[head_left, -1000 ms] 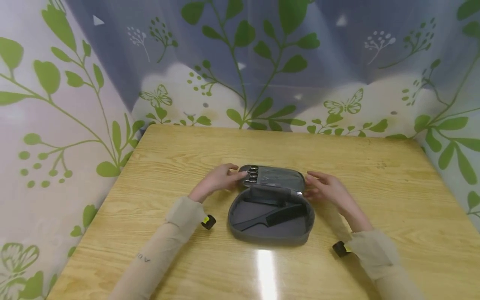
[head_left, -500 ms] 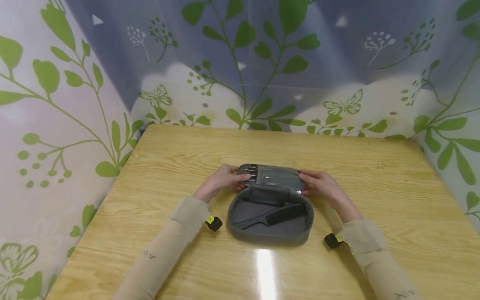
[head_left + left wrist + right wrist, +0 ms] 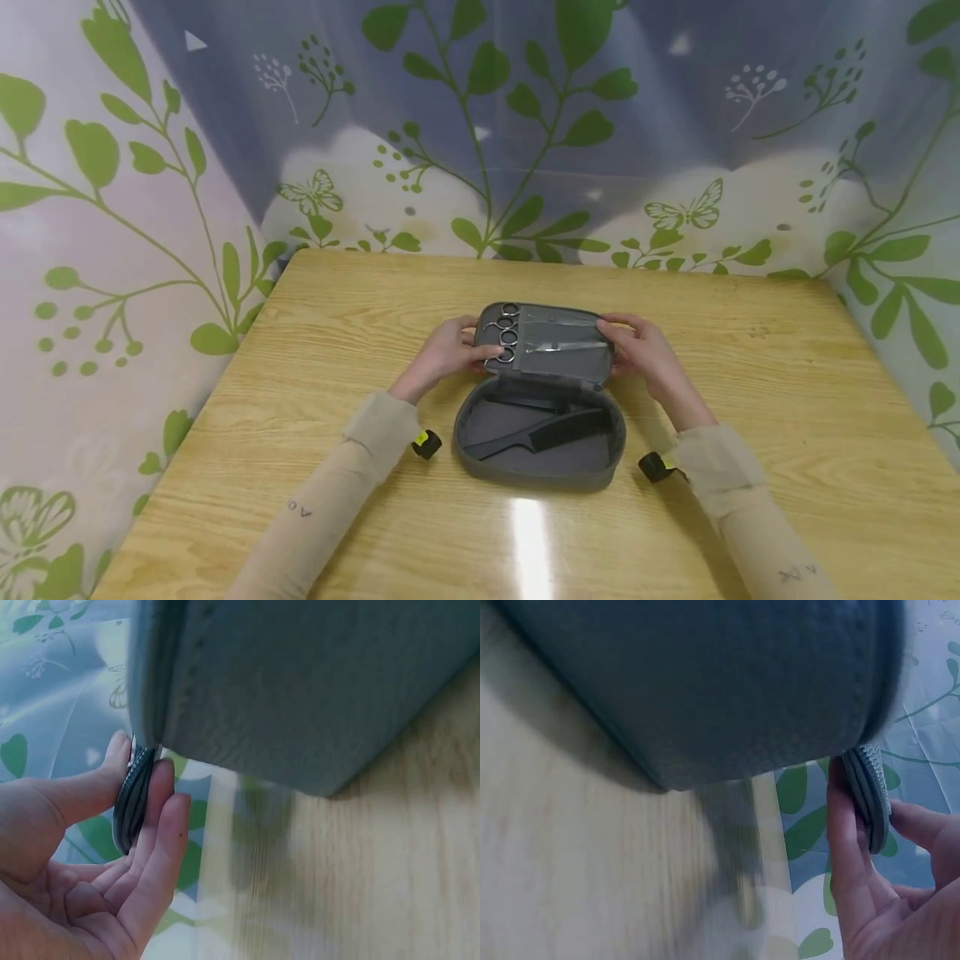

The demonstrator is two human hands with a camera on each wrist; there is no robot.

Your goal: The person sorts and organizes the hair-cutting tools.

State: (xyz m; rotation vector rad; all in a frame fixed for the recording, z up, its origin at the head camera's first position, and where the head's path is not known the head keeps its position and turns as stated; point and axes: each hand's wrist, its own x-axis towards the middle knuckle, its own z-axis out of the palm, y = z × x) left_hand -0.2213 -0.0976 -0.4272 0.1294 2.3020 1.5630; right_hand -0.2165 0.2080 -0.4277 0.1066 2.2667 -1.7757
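A grey zip case lies open on the table, its lid tilted up at the back. Several scissors show their ring handles at the lid's left, blades tucked in clear pockets. In the base lie a black comb and another dark item, partly hidden. My left hand pinches the lid's left edge between thumb and fingers. At the lid's right edge my right hand pinches the rim, thumb on the inner face. Both wrist views show the lid's edge between thumb and fingers.
The wooden table extends around the case, with a patterned curtain behind it. Dark wrist cameras sit at both sleeve cuffs. The case's base stands between the two forearms.
My right hand has moved left onto the lid's edge and taken hold. Held by both hands, the lid has risen from lying back to a steeper tilt. The base has hardly moved.
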